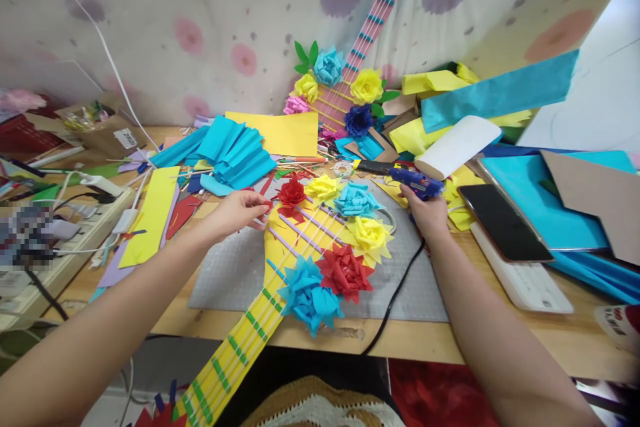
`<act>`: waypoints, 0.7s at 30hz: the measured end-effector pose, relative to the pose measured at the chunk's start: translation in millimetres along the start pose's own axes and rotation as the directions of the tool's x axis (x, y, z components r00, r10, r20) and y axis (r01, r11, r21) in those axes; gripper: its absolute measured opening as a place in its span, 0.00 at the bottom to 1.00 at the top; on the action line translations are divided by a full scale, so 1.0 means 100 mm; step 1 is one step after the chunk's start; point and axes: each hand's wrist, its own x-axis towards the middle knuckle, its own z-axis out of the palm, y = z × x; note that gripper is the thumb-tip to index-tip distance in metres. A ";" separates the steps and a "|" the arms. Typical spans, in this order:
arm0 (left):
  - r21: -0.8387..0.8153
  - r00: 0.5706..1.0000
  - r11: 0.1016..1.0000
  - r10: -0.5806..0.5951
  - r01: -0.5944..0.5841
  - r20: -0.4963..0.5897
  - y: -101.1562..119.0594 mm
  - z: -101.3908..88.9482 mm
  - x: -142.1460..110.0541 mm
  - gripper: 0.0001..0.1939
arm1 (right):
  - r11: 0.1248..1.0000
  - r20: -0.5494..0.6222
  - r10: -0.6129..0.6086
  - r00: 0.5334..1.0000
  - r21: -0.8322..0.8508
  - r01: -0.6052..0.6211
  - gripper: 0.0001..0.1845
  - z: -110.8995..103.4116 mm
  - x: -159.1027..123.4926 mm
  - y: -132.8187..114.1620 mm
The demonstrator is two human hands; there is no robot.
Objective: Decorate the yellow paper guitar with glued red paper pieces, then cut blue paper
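A yellow paper guitar (274, 250) lies slanted over a grey cutting mat (400, 293), its neck with green frets reaching past the table edge toward me. Red, yellow and blue paper flowers rim its body, among them a red flower (291, 193) at the upper left. My left hand (240, 215) is closed at the guitar's left edge, its fingertips pinching a small red paper piece (269, 206) beside that flower. To the right of the guitar, my right hand (427, 213) is wrapped round the grip of a blue hot glue gun (416, 181), which points left.
Behind stands a pink paper guitar (367, 40) against the patterned wall. Blue crepe paper (230, 150) and yellow sheets (280, 133) are heaped at the back. A power strip (60, 247) lies left; a phone (505, 221) lies right. The gun's black cord (400, 290) crosses the mat.
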 end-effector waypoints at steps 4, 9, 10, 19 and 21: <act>-0.021 1.000 1.000 0.015 -0.016 -0.015 0.00 0.04 0.00 0.10 | 0.966 -0.005 0.000 1.000 -0.258 -0.001 0.28 -0.02 0.02 -0.02; -0.089 0.998 0.996 0.027 -0.032 -0.060 -0.05 0.06 0.03 0.13 | 0.898 0.050 0.030 0.998 -0.439 -0.005 0.33 -0.06 0.03 -0.05; -0.096 0.997 0.995 0.029 -0.035 -0.071 -0.05 0.07 0.04 0.14 | 0.904 0.044 0.016 0.999 -0.428 0.005 0.34 -0.06 0.03 -0.05; -0.174 0.994 0.983 0.044 -0.061 -0.100 -0.22 0.02 0.12 0.18 | 0.972 0.016 -0.119 0.993 -0.202 0.120 0.32 -0.04 -0.06 -0.07; -0.174 0.991 0.982 0.053 -0.074 -0.123 -0.26 0.00 0.15 0.18 | 0.949 0.038 -0.195 0.980 -0.244 0.198 0.32 0.00 -0.09 -0.09</act>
